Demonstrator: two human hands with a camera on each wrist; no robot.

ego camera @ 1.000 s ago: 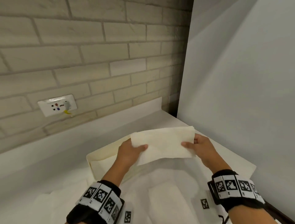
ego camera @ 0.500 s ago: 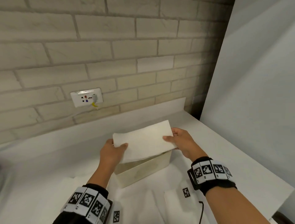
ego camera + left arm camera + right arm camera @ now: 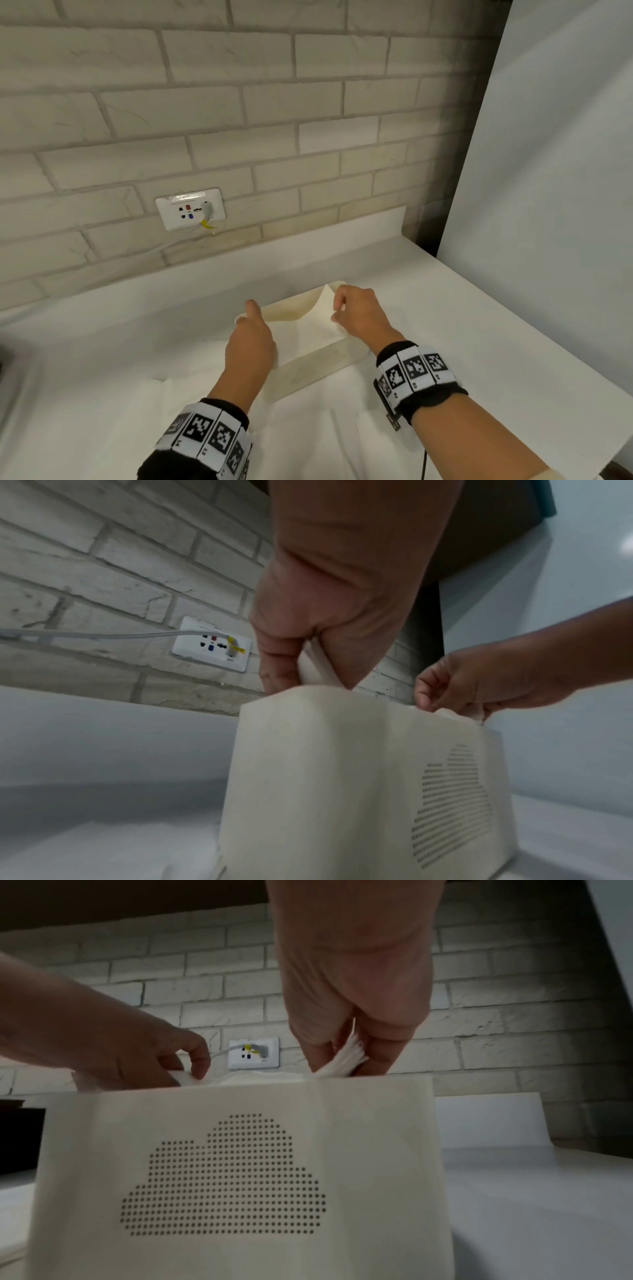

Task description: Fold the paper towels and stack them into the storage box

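Observation:
A cream storage box (image 3: 318, 366) with a dotted cloud pattern (image 3: 222, 1177) on its front wall stands on the white counter. A folded white paper towel (image 3: 310, 329) sags down into the box. My left hand (image 3: 251, 337) pinches its left end (image 3: 316, 669) just above the rim. My right hand (image 3: 356, 317) pinches the right end (image 3: 346, 1058) at the box's right rim. The box's inside is hidden in both wrist views.
More white paper towels (image 3: 308, 438) lie spread on the counter in front of the box. A wall socket (image 3: 190, 212) with a plugged cable sits on the brick wall behind. A white panel (image 3: 548, 205) rises on the right. A dark object (image 3: 20, 1139) stands at the left.
Both hands have lowered the folded towel from above the box down into it. The towel now sags between them below the rim.

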